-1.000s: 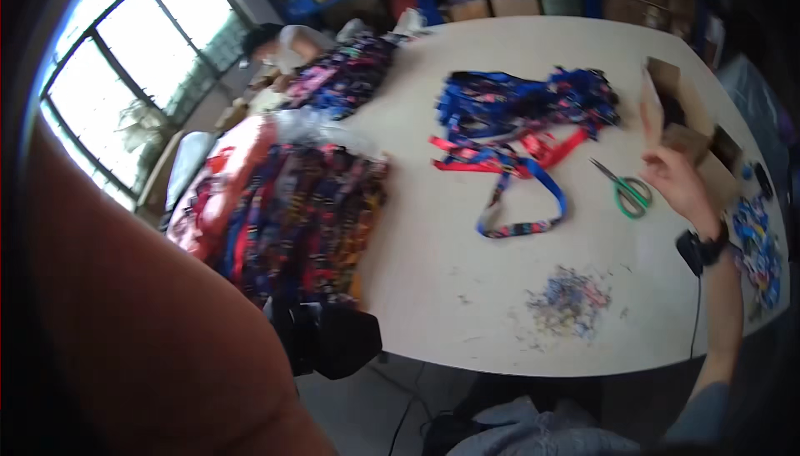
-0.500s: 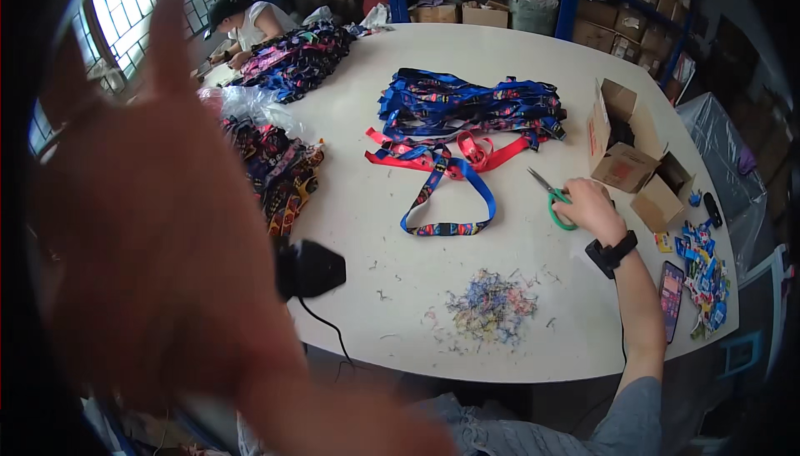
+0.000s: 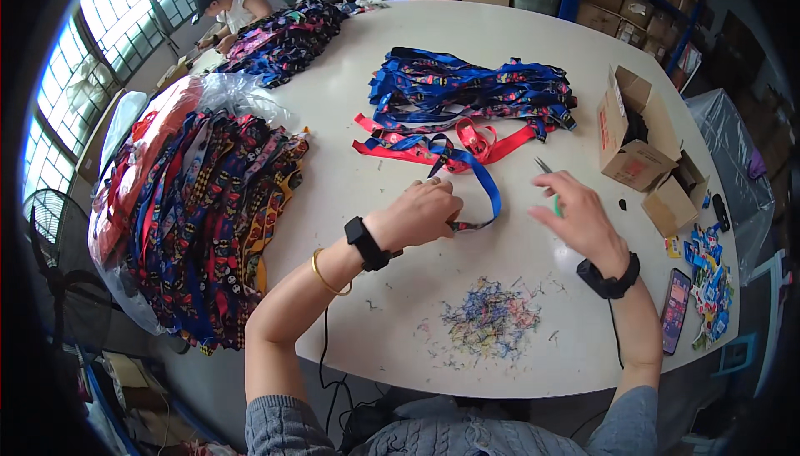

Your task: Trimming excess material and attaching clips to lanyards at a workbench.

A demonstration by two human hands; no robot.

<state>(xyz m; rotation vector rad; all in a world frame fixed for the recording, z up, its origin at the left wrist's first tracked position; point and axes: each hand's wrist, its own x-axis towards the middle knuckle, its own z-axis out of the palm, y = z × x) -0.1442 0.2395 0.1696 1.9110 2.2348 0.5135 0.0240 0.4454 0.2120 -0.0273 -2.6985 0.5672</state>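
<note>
My left hand (image 3: 421,208) is closed on the near end of a blue patterned lanyard (image 3: 492,193), whose loop curves out to the right on the white table. The hand hides the part it grips. My right hand (image 3: 583,214) hovers by a pair of green-handled scissors (image 3: 557,204), thumb and fingers spread apart. The scissors' blades point away from me, and the hand covers much of the handles. Behind the loop lie red lanyards (image 3: 508,146) and a thick bundle of blue patterned lanyards (image 3: 467,89).
Thread scraps (image 3: 492,318) lie at the near middle. Dark patterned lanyards (image 3: 208,222) are heaped at left. Cardboard boxes (image 3: 640,152), a phone (image 3: 676,310) and small colourful pieces (image 3: 708,281) are at right. A person (image 3: 242,10) works at the far left.
My left hand, a large blur at the left before, has come down onto the lanyard. My right hand's fingers have spread away from the scissors. The view has shifted slightly.
</note>
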